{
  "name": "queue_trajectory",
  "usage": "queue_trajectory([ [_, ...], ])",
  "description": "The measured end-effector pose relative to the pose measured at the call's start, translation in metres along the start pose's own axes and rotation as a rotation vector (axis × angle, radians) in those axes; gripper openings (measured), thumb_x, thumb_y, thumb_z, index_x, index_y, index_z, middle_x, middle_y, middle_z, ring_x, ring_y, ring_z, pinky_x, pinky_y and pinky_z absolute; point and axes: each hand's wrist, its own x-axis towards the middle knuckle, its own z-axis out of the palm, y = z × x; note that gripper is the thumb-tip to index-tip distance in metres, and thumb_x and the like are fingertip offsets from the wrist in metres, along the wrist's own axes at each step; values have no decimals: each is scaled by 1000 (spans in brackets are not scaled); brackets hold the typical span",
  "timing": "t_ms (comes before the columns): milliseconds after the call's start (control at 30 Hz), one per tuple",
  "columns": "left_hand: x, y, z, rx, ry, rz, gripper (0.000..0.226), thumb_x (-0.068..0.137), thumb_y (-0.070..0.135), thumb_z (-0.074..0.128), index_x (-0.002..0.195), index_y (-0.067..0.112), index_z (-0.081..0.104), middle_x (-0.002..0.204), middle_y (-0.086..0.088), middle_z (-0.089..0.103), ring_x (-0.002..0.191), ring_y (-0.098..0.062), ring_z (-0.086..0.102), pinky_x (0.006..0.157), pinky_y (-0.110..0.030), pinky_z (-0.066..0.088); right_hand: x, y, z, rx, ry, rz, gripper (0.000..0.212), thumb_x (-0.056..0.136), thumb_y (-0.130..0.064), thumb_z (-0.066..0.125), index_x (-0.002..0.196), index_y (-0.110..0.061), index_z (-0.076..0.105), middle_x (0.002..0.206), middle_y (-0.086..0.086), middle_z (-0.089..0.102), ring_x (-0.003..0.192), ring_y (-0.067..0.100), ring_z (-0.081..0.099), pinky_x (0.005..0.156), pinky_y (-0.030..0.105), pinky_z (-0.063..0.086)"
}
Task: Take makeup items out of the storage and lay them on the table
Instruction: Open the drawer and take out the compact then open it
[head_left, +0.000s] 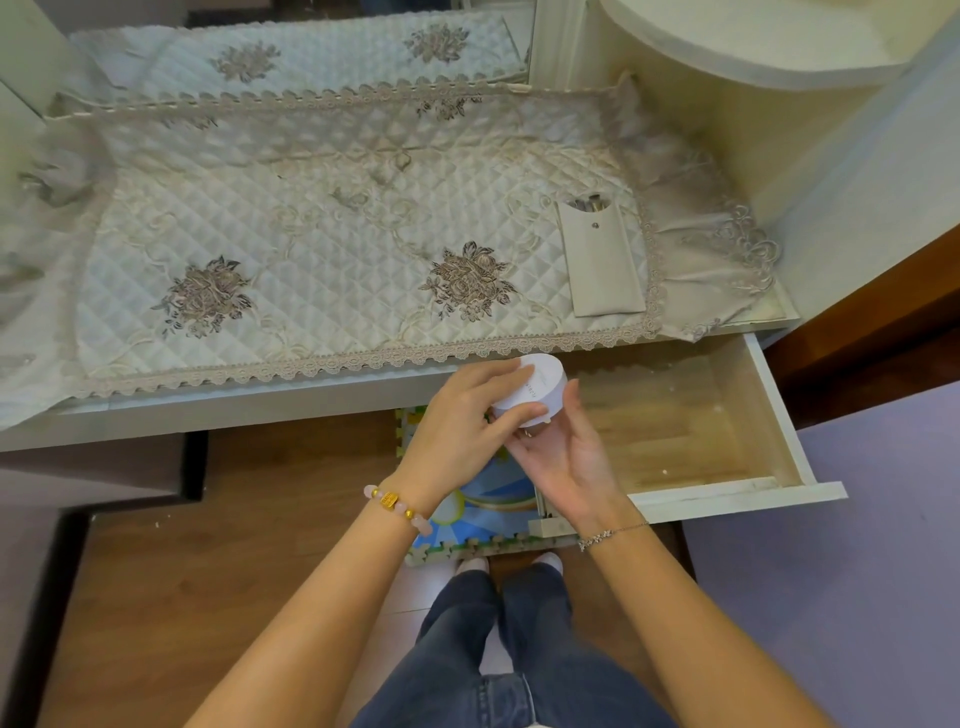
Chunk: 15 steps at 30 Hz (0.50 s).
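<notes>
A round white makeup jar (540, 387) is held in the air just in front of the dressing table's front edge, tilted. My left hand (462, 415) grips it from the left and top. From below and the right, my right hand (566, 457) cups the same jar. A beige brush pouch (602, 265) with brush handles sticking out of its top lies on the quilted table cover (311, 228) at the right. The open wooden drawer (774, 415) sits pulled out under the table's right end; the part I can see holds nothing.
A mirror stands at the back of the table. A cream cabinet and rounded shelf (753, 47) rise at the right. Below are my legs, a coloured foam mat (483, 509) and wooden floor. A purple surface (857, 519) lies at the right.
</notes>
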Motion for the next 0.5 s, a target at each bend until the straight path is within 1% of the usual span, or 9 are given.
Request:
queue_trajectory([
  [67,0,0,1,9,0,1,48,86,45,56,126,19,58,133,2,54,122,-13,45,99,-22,33,0,-1,0,-20,-4,0,61,67,-40,79,117,-8,64,117,15,64,118,30,56,91,39,51],
  [167,0,2,2,3,1,-16,50,86,47,51,126,19,58,133,2,53,122,-12,44,99,-22,32,0,-4,1,-30,-5,1,60,64,-39,81,114,-8,66,115,15,66,113,29,60,88,38,53],
  [300,-1,3,5,-45,10,-53,40,91,34,54,128,19,56,136,2,51,125,-12,41,103,-24,30,1,-5,1,-57,12,-4,60,61,-39,83,111,-8,68,111,14,68,109,27,62,86,35,53],
  [400,0,3,7,-72,12,-64,38,93,31,52,128,17,56,137,1,51,126,-13,41,104,-23,29,2,-6,0,-50,27,1,61,60,-38,84,110,-8,68,110,15,68,109,26,63,86,35,53],
  [500,1,2,10,-106,2,-80,38,93,30,51,128,16,56,137,0,50,127,-15,42,105,-28,31,4,-5,-2,-45,44,16,63,58,-37,86,111,-8,68,113,17,67,111,29,61,88,36,53],
])
